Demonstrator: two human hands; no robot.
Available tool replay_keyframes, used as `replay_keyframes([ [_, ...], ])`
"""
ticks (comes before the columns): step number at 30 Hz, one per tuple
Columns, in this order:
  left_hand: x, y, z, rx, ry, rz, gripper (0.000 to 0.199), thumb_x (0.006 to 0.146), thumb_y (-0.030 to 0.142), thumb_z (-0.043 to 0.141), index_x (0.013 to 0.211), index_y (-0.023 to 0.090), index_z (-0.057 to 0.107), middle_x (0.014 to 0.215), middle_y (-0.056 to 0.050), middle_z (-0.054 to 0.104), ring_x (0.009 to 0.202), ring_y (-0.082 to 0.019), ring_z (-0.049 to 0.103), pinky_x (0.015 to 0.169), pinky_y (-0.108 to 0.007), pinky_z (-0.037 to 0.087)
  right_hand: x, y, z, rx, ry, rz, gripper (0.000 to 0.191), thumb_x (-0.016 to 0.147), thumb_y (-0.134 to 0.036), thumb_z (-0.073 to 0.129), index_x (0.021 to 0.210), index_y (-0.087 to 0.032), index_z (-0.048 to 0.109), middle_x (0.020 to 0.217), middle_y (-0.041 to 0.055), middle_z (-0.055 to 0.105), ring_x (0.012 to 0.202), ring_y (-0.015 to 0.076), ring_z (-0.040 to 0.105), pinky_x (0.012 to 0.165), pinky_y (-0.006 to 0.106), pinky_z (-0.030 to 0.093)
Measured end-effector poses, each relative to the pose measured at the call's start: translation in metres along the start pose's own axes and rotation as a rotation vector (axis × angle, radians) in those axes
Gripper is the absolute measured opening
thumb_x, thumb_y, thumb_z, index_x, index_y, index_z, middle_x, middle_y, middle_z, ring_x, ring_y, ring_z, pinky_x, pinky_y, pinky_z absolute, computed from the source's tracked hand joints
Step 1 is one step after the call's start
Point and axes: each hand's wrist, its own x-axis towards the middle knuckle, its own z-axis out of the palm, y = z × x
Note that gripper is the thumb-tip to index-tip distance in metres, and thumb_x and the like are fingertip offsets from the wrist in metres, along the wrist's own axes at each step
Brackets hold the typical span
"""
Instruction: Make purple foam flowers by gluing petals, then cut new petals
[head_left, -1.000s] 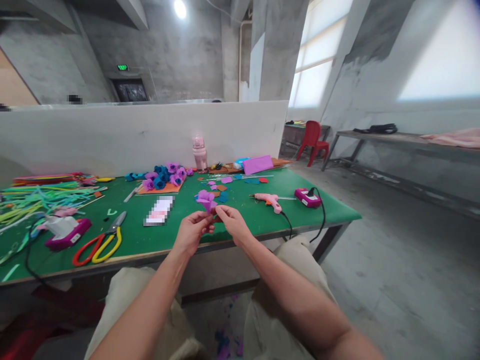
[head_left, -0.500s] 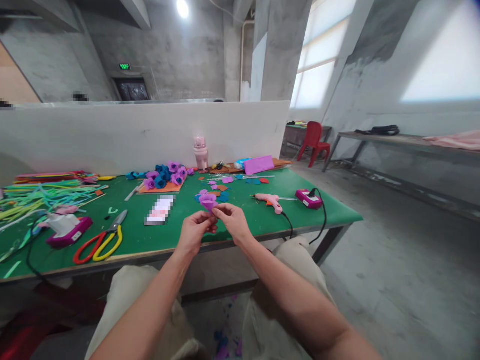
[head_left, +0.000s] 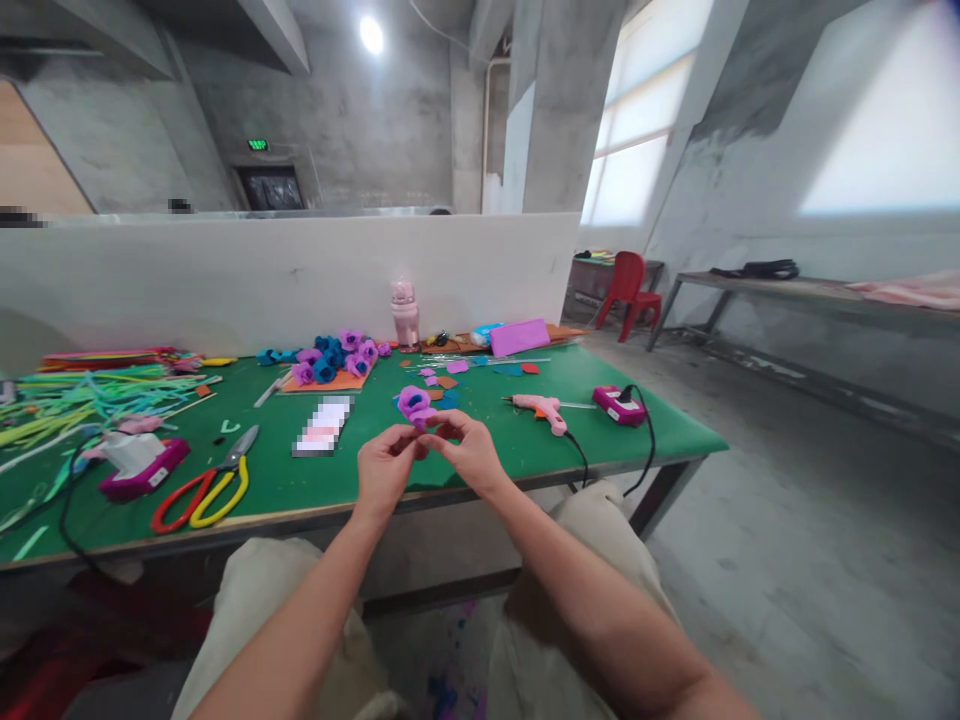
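A purple paper flower (head_left: 415,404) with a dark blue centre is pinched between both hands above the table's near edge. My left hand (head_left: 386,465) is closed around its base from the left. From the right, the thumb and fingertips of my right hand (head_left: 466,450) press on the same base. Just behind the flower lie loose petals (head_left: 448,399) in blue, purple and brown. To the right of my hands rests a pink glue gun (head_left: 546,409), its cord running over the table edge.
Orange-and-yellow-handled scissors (head_left: 214,490) and a phone (head_left: 324,426) lie to the left. Finished purple and blue flowers (head_left: 330,358) sit on orange paper. A pink bottle (head_left: 405,316) stands by the white partition (head_left: 300,275). Magenta power sockets (head_left: 619,405) are at both sides.
The flower has turned so its dark centre faces me more. Both hands keep hold of its base, with the right fingers shifted slightly. The view has tipped a little.
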Motion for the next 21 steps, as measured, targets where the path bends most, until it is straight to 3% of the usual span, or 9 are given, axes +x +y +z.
replay_keyframes([
  [4, -0.004, 0.002, 0.003, 0.033, -0.05, -0.001, 0.007, 0.07, 0.025, 0.063, 0.067, 0.019, 0.066, 0.056, 0.002, 0.062, 0.054, -0.013, 0.057, 0.055, -0.022, 0.043, -0.003, -0.006, 0.001, -0.099, 0.053, -0.076, 0.024, 0.073, -0.044, 0.065, 0.074, -0.02, 0.066, 0.07, 0.0013, 0.062, 0.062, 0.0143, 0.055, 0.063, 0.027, 0.046],
  [8, 0.0, 0.015, -0.003, -0.117, -0.146, -0.077, 0.014, 0.068, 0.027, 0.068, 0.078, 0.017, 0.068, 0.059, 0.001, 0.065, 0.054, -0.013, 0.059, 0.056, -0.023, 0.046, -0.003, -0.016, -0.012, -0.23, 0.076, -0.187, 0.019, 0.077, -0.038, 0.062, 0.078, -0.021, 0.068, 0.071, 0.001, 0.062, 0.059, 0.0131, 0.051, 0.057, 0.025, 0.042],
  [12, 0.006, 0.025, -0.016, -0.289, -0.079, -0.142, 0.021, 0.068, 0.031, 0.072, 0.081, 0.015, 0.066, 0.066, -0.001, 0.067, 0.055, -0.012, 0.06, 0.056, -0.024, 0.048, -0.004, -0.02, -0.028, -0.357, 0.116, -0.287, 0.015, 0.08, -0.027, 0.058, 0.088, -0.021, 0.069, 0.078, 0.0021, 0.067, 0.061, 0.0137, 0.055, 0.06, 0.025, 0.045],
  [21, -0.004, 0.036, -0.013, -0.462, -0.15, -0.275, 0.028, 0.068, 0.042, 0.071, 0.068, 0.015, 0.061, 0.06, 0.002, 0.062, 0.052, -0.01, 0.057, 0.051, -0.022, 0.045, -0.007, -0.002, -0.027, -0.39, 0.046, -0.289, 0.02, 0.079, -0.017, 0.052, 0.09, -0.021, 0.068, 0.088, 0.0041, 0.07, 0.076, 0.0168, 0.063, 0.073, 0.028, 0.05],
])
